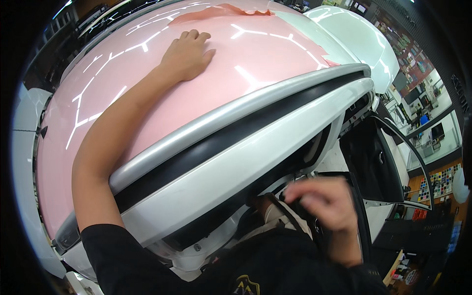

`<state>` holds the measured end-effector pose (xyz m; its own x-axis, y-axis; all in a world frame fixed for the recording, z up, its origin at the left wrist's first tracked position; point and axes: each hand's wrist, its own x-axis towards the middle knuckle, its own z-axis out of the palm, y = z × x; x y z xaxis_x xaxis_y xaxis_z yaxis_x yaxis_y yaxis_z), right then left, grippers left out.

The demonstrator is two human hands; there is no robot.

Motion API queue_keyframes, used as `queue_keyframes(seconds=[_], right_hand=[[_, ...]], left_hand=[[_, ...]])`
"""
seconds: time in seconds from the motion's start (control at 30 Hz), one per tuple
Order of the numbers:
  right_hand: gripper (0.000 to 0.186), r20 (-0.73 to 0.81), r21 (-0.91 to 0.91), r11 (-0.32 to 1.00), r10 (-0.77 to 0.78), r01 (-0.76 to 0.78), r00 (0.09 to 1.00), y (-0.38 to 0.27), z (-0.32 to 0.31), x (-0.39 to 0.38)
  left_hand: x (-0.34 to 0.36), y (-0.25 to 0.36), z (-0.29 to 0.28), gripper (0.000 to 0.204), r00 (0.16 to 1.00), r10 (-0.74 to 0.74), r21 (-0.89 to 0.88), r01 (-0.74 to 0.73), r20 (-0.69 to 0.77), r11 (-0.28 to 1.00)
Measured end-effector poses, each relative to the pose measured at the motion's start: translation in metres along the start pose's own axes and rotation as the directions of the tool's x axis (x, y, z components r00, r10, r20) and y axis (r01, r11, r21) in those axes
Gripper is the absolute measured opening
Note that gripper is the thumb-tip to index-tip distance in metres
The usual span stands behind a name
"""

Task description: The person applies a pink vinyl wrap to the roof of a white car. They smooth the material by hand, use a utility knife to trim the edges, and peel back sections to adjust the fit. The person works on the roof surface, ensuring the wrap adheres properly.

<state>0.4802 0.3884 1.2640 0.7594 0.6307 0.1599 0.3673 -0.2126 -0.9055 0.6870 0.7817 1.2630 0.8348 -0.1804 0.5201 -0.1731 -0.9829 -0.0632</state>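
My left arm reaches across the silver roof rail (pixel 206 121) of a white car. At its end, my left hand (pixel 187 58) rests on the glossy pink film (pixel 275 49) covering most of the roof. Its fingers are slightly bent, with the thumb held apart and nothing in its grasp. Ahead of that hand, the film's ragged edge (pixel 228 10) is wrinkled and lifted, with pale roof (pixel 307 32) bare beyond it. Low on the right, my right hand (pixel 327 199) hovers by the open doorway, its fingers bent but smeared by motion; whether it holds anything is unclear.
A car door (pixel 376 157) stands open to the right, its dark inner panel showing. Another pale, rounded car panel (pixel 356 42) is raised at the far right. Beyond the door are a board of colour swatches (pixel 438 183) and a glass-walled room.
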Motion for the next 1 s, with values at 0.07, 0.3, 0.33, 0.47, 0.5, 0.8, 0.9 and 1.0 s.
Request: queue_keyframes(seconds=[0.07,0.3,0.33,0.47,0.5,0.8,0.9,1.0], right_hand=[[0.024,-0.285,-0.026,0.947,-0.314,0.321,0.906,-0.024,-0.024,0.08],[0.074,-0.219,-0.443,0.884,-0.269,0.15,0.938,0.027,-0.159,0.419],[0.077,-0.163,-0.616,0.767,-0.345,0.178,0.924,0.051,-0.164,0.45],[0.081,-0.005,-0.816,0.484,-0.552,0.316,0.834,0.105,-0.174,0.525],[0.076,0.028,-0.825,0.422,-0.634,0.376,0.773,0.12,-0.178,0.545],[0.04,0.119,-0.521,0.789,-0.312,0.327,0.943,0.113,-0.144,0.611],[0.075,0.158,-0.475,0.84,-0.212,0.263,0.964,0.136,-0.137,0.632],[0.05,0.049,-0.514,0.806,-0.312,0.292,0.949,0.14,-0.131,0.622]], left_hand=[[0.006,-0.001,-0.003,0.046,1.0,0.021,-0.028,-0.022,-0.02,0.999],[0.011,0.006,-0.018,0.03,0.998,0.061,-0.161,-0.065,-0.033,0.985],[0.007,0.008,-0.026,0.029,0.998,0.058,-0.159,-0.063,-0.034,0.985],[0.0,0.012,-0.036,0.035,1.0,0.027,-0.139,-0.025,0.009,0.99],[0.004,0.014,-0.039,0.037,0.999,0.036,-0.093,-0.035,0.008,0.995],[0.186,-0.065,0.057,0.073,0.969,-0.181,-0.014,0.181,-0.168,0.983],[0.232,-0.099,0.094,0.061,0.935,-0.348,-0.091,0.353,0.066,0.931],[0.23,-0.1,0.113,0.045,0.913,-0.397,-0.29,0.407,0.095,0.866]])
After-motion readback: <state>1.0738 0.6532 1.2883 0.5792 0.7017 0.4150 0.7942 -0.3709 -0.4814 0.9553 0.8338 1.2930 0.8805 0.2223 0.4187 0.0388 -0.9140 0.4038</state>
